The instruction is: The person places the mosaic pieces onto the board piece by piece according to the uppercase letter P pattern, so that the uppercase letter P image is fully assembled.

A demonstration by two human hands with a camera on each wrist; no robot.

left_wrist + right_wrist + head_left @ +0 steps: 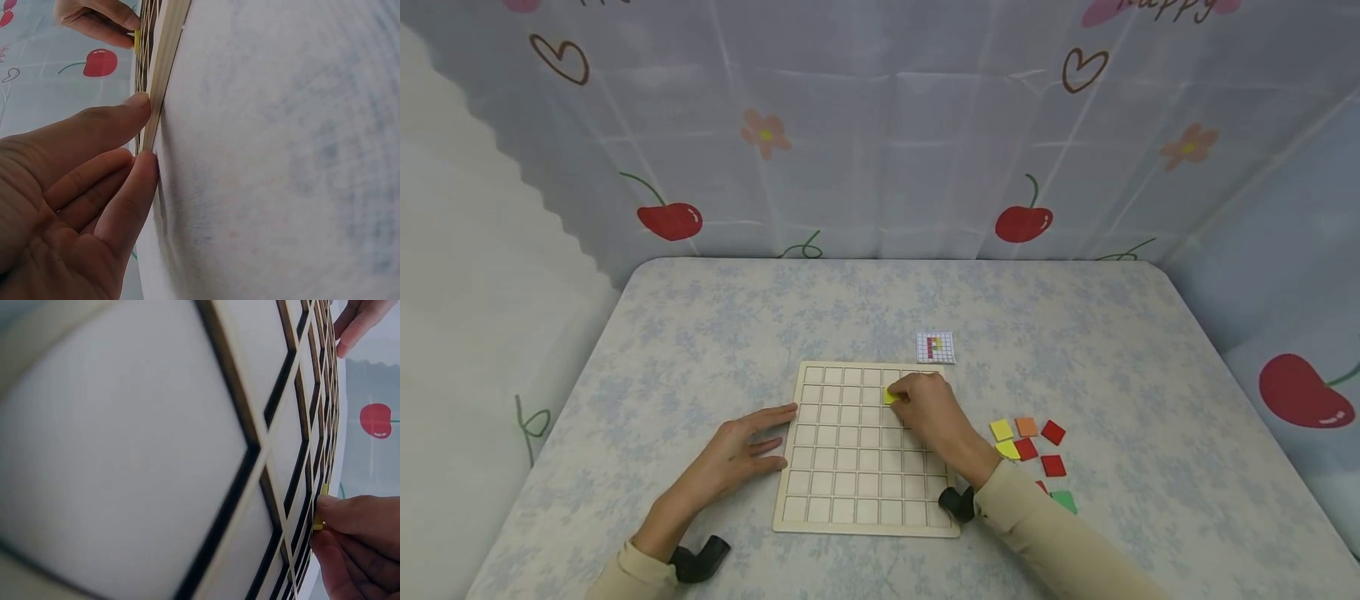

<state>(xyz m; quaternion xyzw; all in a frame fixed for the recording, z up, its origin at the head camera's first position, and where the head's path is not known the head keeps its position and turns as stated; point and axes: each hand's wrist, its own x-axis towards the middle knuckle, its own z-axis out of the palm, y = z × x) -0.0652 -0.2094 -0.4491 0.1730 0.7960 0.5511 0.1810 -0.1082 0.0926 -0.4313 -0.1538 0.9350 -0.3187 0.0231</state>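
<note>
**Yellow tile [891, 397] held over upper grid; left hand [737, 450] at board's edge**

Clock positions were taken from the centre of the wooden grid board [860, 458], as seen from the head.

The right hand [934, 417] pinched the yellow tile between thumb and fingertips. The tile was at 1 o'clock, over the board's second row from the far edge. Whether it had seated in a cell could not be determined, as the fingers covered part of it.

The left hand was at 9 o'clock, with thumb and forefinger spread apart and their tips touching the board's left edge. It gripped no tile. The board lay flat on a blue-and-white patterned tablecloth [722, 325], and the cells in plain view held no tiles.

A small printed card [936, 347] lay at 1 o'clock, just beyond the board's far edge; it bore a grid with coloured squares, red among them.

Loose tiles lay at 3 to 4 o'clock, well apart from the held one: two yellow tiles [1001, 430], an orange tile [1026, 427], several red tiles [1053, 466] and a green tile [1063, 501]. One red piece was partly hidden by the right sleeve [1045, 525].

A black fitting [702, 559] showed at each wrist. A curtain [880, 150] printed with cherries and flowers hung at 12 o'clock, behind the table.
</note>
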